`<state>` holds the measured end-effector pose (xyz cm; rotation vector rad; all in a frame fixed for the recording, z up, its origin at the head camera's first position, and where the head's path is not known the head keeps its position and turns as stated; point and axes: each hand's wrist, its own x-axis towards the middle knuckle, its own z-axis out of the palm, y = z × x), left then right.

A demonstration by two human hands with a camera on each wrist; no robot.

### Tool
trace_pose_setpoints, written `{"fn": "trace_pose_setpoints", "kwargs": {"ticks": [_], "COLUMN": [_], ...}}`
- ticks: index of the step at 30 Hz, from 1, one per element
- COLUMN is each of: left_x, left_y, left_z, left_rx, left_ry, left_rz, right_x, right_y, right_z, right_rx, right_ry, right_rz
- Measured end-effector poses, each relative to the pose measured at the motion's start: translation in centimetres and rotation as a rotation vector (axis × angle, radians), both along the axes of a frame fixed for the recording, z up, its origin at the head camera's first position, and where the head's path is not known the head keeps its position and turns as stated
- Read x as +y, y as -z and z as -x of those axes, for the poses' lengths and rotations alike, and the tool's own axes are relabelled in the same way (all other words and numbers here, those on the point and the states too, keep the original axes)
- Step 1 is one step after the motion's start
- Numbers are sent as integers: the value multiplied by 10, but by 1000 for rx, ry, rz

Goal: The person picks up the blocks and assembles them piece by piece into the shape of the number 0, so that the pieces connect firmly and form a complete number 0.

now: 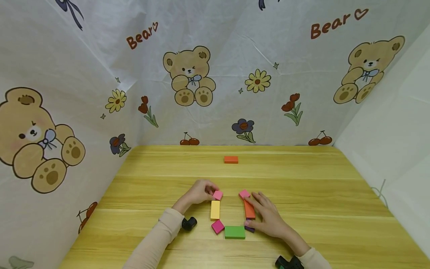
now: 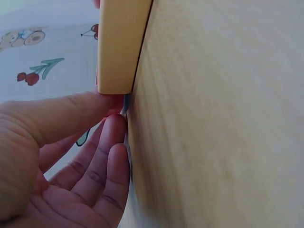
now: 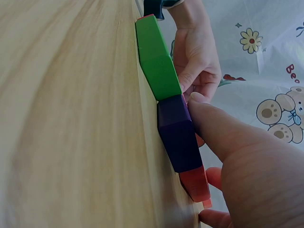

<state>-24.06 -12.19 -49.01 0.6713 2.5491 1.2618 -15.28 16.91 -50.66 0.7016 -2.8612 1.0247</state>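
Blocks form a U-shaped outline on the table. My left hand (image 1: 200, 191) pinches a pink block (image 1: 218, 195) at the far end of the yellow block (image 1: 215, 210); in the left wrist view the yellow block (image 2: 122, 47) largely hides it. My right hand (image 1: 268, 218) lies along the opposite side with fingers spread. Its thumb rests on the purple block (image 3: 175, 130), and its fingertips touch the orange block (image 1: 249, 209) near a second pink block (image 1: 244, 194). The green block (image 1: 234, 232) and a tilted magenta block (image 1: 217, 226) make up the near side.
A lone orange-red block (image 1: 231, 160) lies toward the back of the wooden table (image 1: 161, 164). Black devices (image 1: 189, 223) are worn at both wrists. A bear-print cloth (image 1: 228, 112) hangs behind the table and along its left side.
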Motion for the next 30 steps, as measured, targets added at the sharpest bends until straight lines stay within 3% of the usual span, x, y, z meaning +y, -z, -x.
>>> {"fn": "trace_pose_setpoints", "kwargs": {"ticks": [30], "left_x": [-3], "left_y": [0], "left_z": [-1], "left_rx": [68], "left_ry": [75], "left_rz": [-3], "right_x": [0], "right_y": [0], "right_z": [0], "right_rx": [33], "right_ry": [-12], "right_rz": [15]}}
